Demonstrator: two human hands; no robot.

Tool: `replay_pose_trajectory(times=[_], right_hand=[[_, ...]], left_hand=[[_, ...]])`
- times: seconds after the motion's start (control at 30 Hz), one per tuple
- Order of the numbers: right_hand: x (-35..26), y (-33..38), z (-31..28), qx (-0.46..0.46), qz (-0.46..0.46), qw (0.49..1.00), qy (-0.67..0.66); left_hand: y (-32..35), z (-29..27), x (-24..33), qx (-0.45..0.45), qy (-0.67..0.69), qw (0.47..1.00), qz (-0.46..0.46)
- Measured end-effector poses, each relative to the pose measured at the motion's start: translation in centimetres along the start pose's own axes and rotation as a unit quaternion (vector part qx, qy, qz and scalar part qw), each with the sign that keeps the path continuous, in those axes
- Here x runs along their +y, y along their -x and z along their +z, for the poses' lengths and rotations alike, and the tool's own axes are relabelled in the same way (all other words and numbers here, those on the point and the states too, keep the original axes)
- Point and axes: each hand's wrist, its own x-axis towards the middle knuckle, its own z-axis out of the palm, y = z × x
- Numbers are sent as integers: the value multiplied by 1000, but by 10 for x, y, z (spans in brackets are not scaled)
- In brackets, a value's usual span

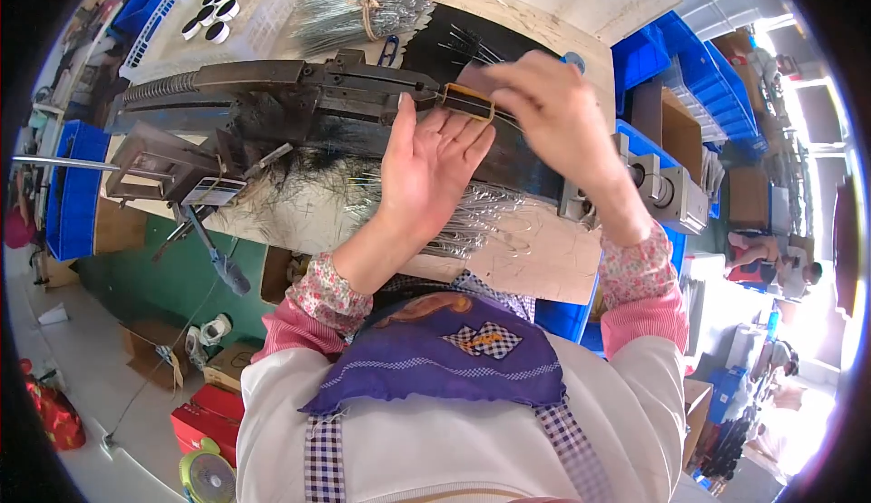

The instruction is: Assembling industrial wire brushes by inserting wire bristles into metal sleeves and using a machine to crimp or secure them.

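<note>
My left hand (pixel 428 163) is palm up at the right end of a long dark metal machine (pixel 354 86). Its thumb stands apart and its fingers are stretched out, their tips beside a small amber-edged rectangular frame (pixel 469 101) at the machine's tip. Just right of this frame, my right hand (pixel 558 108) is raised with bent fingers, blurred by motion; whether it holds anything is unclear. Looped metal wires (pixel 472 222) lie in a bundle below my left hand. Loose dark fibres (pixel 308 172) are scattered along the machine's near side.
A tied wire bundle (pixel 354 13) lies at the back, beside a clear plastic basket (pixel 263 4) and several black-topped white pieces (pixel 216 15). A metal bracket (pixel 168 172) juts out at left. Blue bins (pixel 717 77) stand at right. People sit farther off.
</note>
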Motion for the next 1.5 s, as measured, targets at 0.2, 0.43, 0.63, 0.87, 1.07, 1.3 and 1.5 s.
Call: replay_pose_trajectory(times=[0.2,0.43,0.63,0.87,1.07,1.3,1.5], right_hand=[[-31,12,-3,-38,57,994,86],[-38,9,13,-168,17,967,191],[-23,22,10,-145,43,978,142],[-14,181,12,-219,226,949,8],[3,214,37,-162,192,968,-30],[-6,202,-14,-47,232,961,-143],[9,217,-31,203,292,888,-293]], left_hand=[[5,-4,0,15,-9,1000,18],[7,14,8,45,-49,998,-19],[-2,0,9,16,-136,990,-35],[6,-27,-50,97,-102,989,-46],[65,-21,-16,-128,-214,965,-82],[174,-139,146,306,-902,-43,300],[254,-159,233,552,-816,121,118]])
